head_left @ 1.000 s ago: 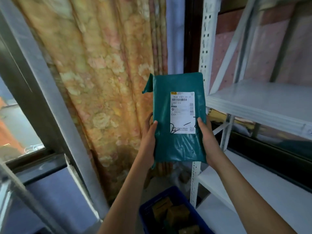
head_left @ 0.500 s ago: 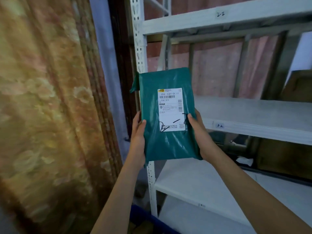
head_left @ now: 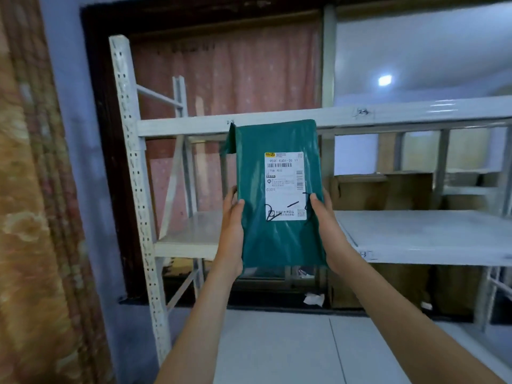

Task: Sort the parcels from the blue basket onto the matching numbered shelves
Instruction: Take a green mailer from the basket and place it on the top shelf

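A dark green parcel (head_left: 279,239) with a white shipping label (head_left: 285,187) is held upright in front of a white metal shelf rack. My left hand (head_left: 232,234) grips its lower left edge, thumb on the front. My right hand (head_left: 327,231) grips its lower right edge, thumb beside the label. Behind the parcel run the top shelf (head_left: 415,115), with small handwritten number tags on its front edge, and the middle shelf (head_left: 421,236). The blue basket is out of view.
The rack's perforated left post (head_left: 135,189) stands beside a dark door frame and a floral curtain (head_left: 33,217). Brown cartons (head_left: 382,189) sit behind the middle shelf. A lower white shelf (head_left: 277,350) lies under my forearms.
My view has swung right and upward from the curtain and basket to the rack's upper shelves. Both hands keep the same hold on the parcel.
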A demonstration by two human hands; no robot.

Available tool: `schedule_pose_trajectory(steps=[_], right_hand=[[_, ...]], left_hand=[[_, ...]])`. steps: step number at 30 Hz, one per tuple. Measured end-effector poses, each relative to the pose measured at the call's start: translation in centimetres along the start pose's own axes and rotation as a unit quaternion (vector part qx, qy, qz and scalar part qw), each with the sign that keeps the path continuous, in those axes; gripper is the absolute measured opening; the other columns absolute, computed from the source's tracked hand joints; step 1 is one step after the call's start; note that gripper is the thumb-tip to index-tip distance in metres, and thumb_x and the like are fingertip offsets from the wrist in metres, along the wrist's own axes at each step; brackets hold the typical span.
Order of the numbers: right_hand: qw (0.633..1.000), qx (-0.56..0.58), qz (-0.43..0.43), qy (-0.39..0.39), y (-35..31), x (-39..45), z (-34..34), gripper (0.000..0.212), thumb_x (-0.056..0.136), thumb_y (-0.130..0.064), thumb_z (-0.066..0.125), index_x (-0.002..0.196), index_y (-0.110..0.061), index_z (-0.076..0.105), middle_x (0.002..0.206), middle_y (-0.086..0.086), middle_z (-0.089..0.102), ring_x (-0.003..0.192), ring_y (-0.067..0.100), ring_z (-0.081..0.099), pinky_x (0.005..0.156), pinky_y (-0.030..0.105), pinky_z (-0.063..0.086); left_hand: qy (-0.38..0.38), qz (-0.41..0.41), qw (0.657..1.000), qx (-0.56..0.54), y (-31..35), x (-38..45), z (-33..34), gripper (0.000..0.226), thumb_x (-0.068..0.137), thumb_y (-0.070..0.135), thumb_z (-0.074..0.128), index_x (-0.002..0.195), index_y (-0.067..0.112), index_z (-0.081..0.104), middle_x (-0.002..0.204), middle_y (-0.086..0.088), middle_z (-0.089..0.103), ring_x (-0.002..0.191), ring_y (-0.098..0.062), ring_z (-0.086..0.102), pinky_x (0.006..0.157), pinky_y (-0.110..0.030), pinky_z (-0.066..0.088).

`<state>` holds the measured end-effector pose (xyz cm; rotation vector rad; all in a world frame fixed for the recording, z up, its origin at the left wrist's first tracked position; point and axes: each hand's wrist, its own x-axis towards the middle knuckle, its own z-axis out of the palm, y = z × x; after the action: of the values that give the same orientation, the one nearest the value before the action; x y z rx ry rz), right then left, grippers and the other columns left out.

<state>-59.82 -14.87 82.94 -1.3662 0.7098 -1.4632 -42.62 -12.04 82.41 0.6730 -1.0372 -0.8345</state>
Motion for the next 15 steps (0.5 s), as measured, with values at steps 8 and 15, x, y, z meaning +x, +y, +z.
schedule_pose_trajectory(steps=[8,15], right_hand=[[0.999,-0.021,-0.029,0.018,-7.3,0.9,-9.7,0.048,0.103,-0.052,0.037,0.15,-0.045,0.028,0.131,-0.015,0.057,0.112,0.005,0.057,0.087,0.031,0.05],[0.997,-0.03,-0.07,0.003,-11.3,2.0,-14.3,0.041,0.104,-0.05,0.037,0.145,-0.048,0.034,0.132,-0.015,0.06,0.115,0.009,0.061,0.09,0.033,0.053]], left_hand=[[-0.052,0.045,0.997,-0.02,-0.3,0.0,11.7,0.036,0.106,0.033,0.043,0.141,0.042,0.042,0.131,0.006,0.063,0.107,-0.014,0.069,0.079,-0.036,0.06],[-0.054,0.083,0.995,-0.025,0.1,0.4,17.8,0.036,0.106,0.035,0.044,0.141,0.039,0.044,0.13,0.007,0.064,0.112,-0.015,0.068,0.079,-0.033,0.059]])
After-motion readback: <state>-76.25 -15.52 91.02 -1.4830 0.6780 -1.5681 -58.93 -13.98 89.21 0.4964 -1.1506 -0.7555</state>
